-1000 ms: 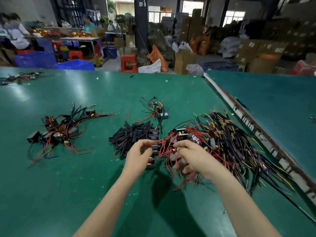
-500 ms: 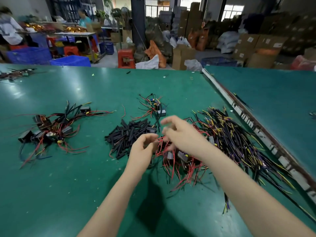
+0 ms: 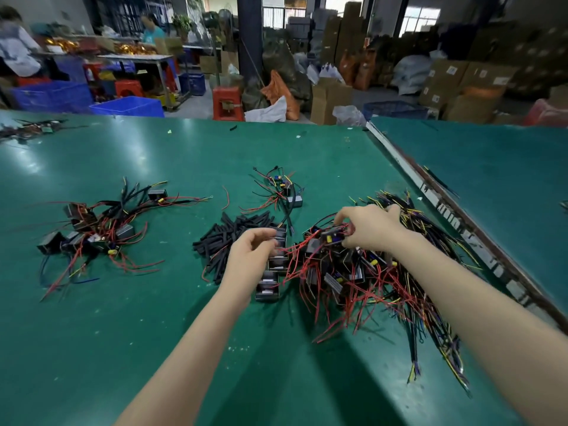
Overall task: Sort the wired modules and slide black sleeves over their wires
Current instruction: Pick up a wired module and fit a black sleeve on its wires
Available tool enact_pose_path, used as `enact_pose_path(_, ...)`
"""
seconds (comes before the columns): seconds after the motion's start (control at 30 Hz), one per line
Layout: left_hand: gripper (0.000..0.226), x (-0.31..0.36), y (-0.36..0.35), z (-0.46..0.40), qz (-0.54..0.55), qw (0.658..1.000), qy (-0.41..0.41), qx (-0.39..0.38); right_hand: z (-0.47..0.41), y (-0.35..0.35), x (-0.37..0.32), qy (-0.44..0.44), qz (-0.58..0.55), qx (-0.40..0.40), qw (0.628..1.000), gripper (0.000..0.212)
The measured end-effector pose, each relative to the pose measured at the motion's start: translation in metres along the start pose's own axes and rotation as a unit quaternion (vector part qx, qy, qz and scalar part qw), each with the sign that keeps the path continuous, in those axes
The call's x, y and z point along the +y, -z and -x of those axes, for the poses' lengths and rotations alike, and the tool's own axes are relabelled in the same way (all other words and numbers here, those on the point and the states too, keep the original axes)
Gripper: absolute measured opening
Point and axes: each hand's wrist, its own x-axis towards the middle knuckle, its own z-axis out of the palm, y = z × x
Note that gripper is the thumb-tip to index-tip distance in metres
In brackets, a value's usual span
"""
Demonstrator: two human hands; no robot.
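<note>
Green matting covers the table (image 3: 153, 333), with cartons and blue bins blurred in the workshop beyond. At centre-right lies a big tangle (image 3: 368, 281) of black modules with red, yellow and black wires. The right hand (image 3: 367, 227) reaches onto its far edge, fingers curled, pinching a module (image 3: 330, 238) with a yellow part at the top of the heap. The left hand (image 3: 250, 256) sits just left of the tangle, fingers curled round a row of modules (image 3: 273, 265) lined up beside it. Touching that hand's far side is the pile of sleeves (image 3: 230, 235). A smaller bunch (image 3: 92, 232) lies well apart to the left, and a few modules (image 3: 285, 192) lie farther back.
</note>
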Motion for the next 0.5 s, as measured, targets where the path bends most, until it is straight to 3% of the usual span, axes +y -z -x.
enact_pose_path(0.07,0.017,0.005,-0.003,-0.002,-0.003,1.000,0.004,-0.015,0.005,0.008,0.009,-0.016,-0.074,0.020,0.997,0.033)
enact_pose_path(0.13,0.016,0.015,-0.009,-0.004,-0.006,0.999,-0.007,-0.038,0.011,0.022,0.018,-0.028,-0.244,0.047,0.968,0.030)
enact_pose_path(0.23,0.017,0.036,-0.023,-0.006,-0.036,0.996,-0.053,-0.070,0.021,0.042,0.028,0.001,-0.470,0.109,0.876,0.032)
enact_pose_path(0.37,0.017,0.062,-0.049,-0.004,-0.072,0.982,-0.107,-0.140,0.032,0.063,0.033,0.030,-0.590,0.204,0.781,0.028)
enact_pose_path(0.43,0.023,0.069,-0.061,-0.003,-0.073,0.977,-0.100,-0.172,0.037,0.073,0.032,0.036,-0.590,0.223,0.775,0.029)
enact_pose_path(0.5,0.022,0.075,-0.068,0.000,-0.018,0.979,-0.049,-0.197,0.042,0.081,0.029,0.054,-0.558,0.216,0.800,0.030)
